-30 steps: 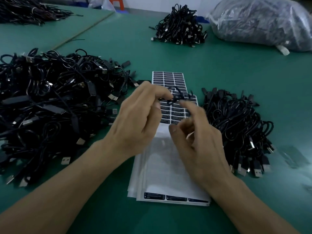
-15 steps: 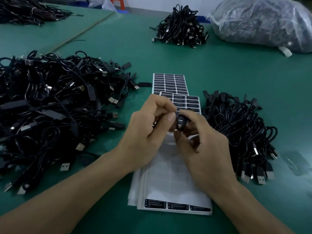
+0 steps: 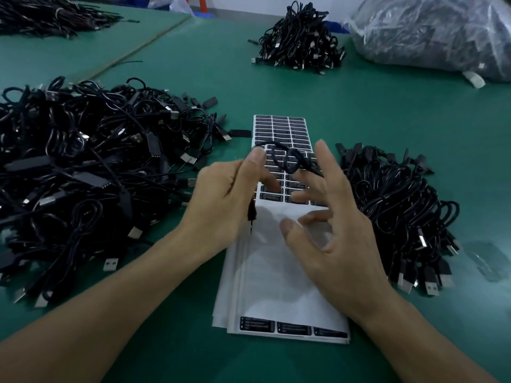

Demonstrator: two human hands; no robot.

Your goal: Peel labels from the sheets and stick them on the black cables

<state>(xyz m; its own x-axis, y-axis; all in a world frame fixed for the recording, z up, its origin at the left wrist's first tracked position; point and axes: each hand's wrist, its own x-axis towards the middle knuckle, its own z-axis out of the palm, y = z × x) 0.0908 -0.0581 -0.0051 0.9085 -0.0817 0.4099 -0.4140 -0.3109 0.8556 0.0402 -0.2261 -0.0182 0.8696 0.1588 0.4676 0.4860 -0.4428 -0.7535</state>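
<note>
Black cable point(image 3: 289, 154) up just above the far half of the label sheets point(image 3: 276, 286), pinched between thumb and forefinger of the left hand point(image 3: 226, 203) — grip closed on it, one end dangling below the palm, a small loop reaching across toward the right hand point(image 3: 343, 233). Right grip open, fingers spread, holding nothing; contact between its fingertips and the loop too blurred to call. Top sheet of the stack mostly bare white backing, with a few rows of labels at its far end under the hands and a single row at its near edge. Just beyond the stack, another sheet point(image 3: 279, 128) fully stocked. Left of the sheets on the bench point(image 3: 359, 106), a large tangled heap point(image 3: 83, 175), probably waiting; right of the sheets, a smaller, tidier heap point(image 3: 401, 205), likely the finished ones. Judged from that: well into one sheet, most cables yet to do. No telling label from sheath on the held cable — motion blur, dark on dark. Print on the labels unreadable. Lower layers of the stack hidden under the top sheet. Far behind the sheets, one more heap point(image 3: 301, 42) and a plastic bag point(image 3: 431, 37), cut off by the frame's edge, contents indistinct.
</note>
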